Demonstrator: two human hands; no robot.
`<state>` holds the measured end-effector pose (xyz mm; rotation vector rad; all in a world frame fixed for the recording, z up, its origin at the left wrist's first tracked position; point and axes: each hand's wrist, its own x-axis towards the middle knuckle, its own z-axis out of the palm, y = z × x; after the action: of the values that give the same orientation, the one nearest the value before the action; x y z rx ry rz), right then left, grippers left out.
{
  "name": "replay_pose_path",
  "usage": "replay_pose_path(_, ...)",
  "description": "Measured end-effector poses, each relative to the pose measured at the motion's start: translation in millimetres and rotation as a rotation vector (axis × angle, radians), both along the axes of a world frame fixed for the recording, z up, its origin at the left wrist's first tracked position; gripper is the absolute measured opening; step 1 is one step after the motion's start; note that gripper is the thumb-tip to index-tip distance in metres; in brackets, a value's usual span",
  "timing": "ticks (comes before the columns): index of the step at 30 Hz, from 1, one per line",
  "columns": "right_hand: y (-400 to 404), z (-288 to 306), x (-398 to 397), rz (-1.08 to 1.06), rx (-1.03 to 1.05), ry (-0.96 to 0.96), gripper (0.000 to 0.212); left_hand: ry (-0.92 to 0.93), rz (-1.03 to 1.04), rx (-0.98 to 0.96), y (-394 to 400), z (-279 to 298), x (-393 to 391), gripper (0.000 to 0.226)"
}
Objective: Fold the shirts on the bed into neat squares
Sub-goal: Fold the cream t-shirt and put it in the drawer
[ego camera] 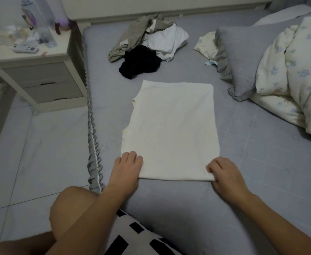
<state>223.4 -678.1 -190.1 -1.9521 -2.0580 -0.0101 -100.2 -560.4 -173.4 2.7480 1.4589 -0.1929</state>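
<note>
The left hand (128,165) lay on the near left corner of the cream shirt (171,129), its fingers curled down onto the cloth; whether they pinched the edge or only pressed it could not be told. The right hand (223,171) sat at the near right corner of the shirt, fingers bent over the hem and seemingly pinching it, though the thumb was hidden.

The shirt itself lay flat on the bed (243,162), already narrowed to a long rectangle, with its sides folded in and only a small notch showing on its left edge. It was smooth and square at the far end. By my reading it was about halfway done: the lengthwise folds were made, and the crosswise fold, bringing the near end up toward the far end, was not yet made. One or two such folds would likely bring it to a square.

Beyond the far end of the shirt sat the pile (149,45) of unfolded clothes, with a black piece nearest, white and grey-brown ones behind. No finished square lay anywhere in view, so most of the task appeared to be left. To the right of the shirt were a grey pillow (243,57) and a floral quilt (294,74).
</note>
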Motion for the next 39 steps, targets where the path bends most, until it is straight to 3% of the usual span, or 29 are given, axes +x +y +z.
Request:
replay_pose_path(4, 20, 14, 1, -0.025, 0.113, 0.037, 0.032, 0.025, -0.013, -0.010, 8, 7, 0, 0.038)
replay_pose_path(8, 16, 11, -4, 0.000, 0.119, -0.022, 0.031, 0.051, 0.056, 0.108, 11, 12, -5, 0.037)
replay_pose_path(13, -15, -14, -11, 0.005, -0.055, -0.086, 0.044, 0.203, 0.065, -0.076, 3, -5, -8, 0.036)
replay_pose_path(20, -28, 6, -5, 0.082, -0.192, 0.018, 0.027, 0.232, 0.002, -0.271, 9, 6, -18, 0.044)
replay_pose_path(22, -15, 9, -3, 0.051, -0.176, 0.049, 0.021, 0.232, 0.025, -0.355, 19, 7, -13, 0.062)
replay_pose_path(25, 23, 7, -1, -0.143, -0.117, 0.088, 0.016, 0.154, 0.081, -0.370, 39, 16, -2, 0.077)
replay_pose_path(30, 94, -2, 4, -0.426, -0.193, 0.165, 0.032, -0.002, 0.058, -0.118, 67, 14, 12, 0.029)
replay_pose_path(35, 167, 2, 31, -0.482, -0.205, 0.231, 0.043, -0.255, 0.088, -0.085, 120, 9, 27, 0.030)
replay_pose_path(39, 225, 7, 62, -0.414, -0.248, 0.093, 0.052, -0.346, -0.001, -0.090, 192, 9, 54, 0.031)
